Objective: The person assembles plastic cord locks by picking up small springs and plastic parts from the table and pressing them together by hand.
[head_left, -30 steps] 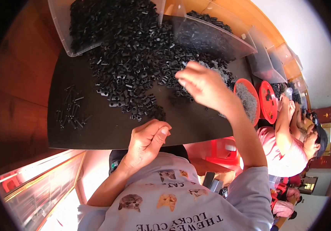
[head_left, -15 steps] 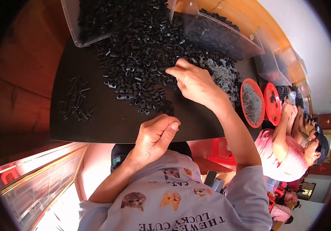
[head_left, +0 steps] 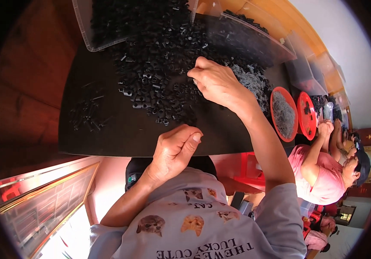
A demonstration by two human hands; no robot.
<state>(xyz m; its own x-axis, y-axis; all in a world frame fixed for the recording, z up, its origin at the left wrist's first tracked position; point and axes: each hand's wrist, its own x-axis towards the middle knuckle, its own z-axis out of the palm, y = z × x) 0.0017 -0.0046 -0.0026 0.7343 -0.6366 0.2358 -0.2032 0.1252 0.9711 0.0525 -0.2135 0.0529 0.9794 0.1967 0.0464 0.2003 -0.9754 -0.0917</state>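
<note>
A large heap of small black plastic tube-shaped parts (head_left: 151, 86) spreads over the dark table (head_left: 120, 138). Over the right side of this heap is my right hand (head_left: 220, 84), its fingers bent and drawn together at the parts; whatever lies in the fingertips is hidden. My left hand (head_left: 174, 149) is closed in a fist at the table's front edge, thumb on top, just nearer than the loose end of the heap. Its curled fingers hide what they may hold. Small grey clear-looking pieces (head_left: 252, 84) lie piled right of my right hand.
Thin black pin-like pieces (head_left: 88, 112) are scattered on the left. Clear plastic bins (head_left: 82, 26) (head_left: 258, 36) stand along the back. To the right are a red bowl of grey pieces (head_left: 284, 114) and a red dish (head_left: 307, 116). Beyond them sits a person in pink (head_left: 319, 172).
My right hand has moved slightly away from me over the heap, and its fingers have curled in more. The left fist has stayed nearly in place. The view has shifted a little.
</note>
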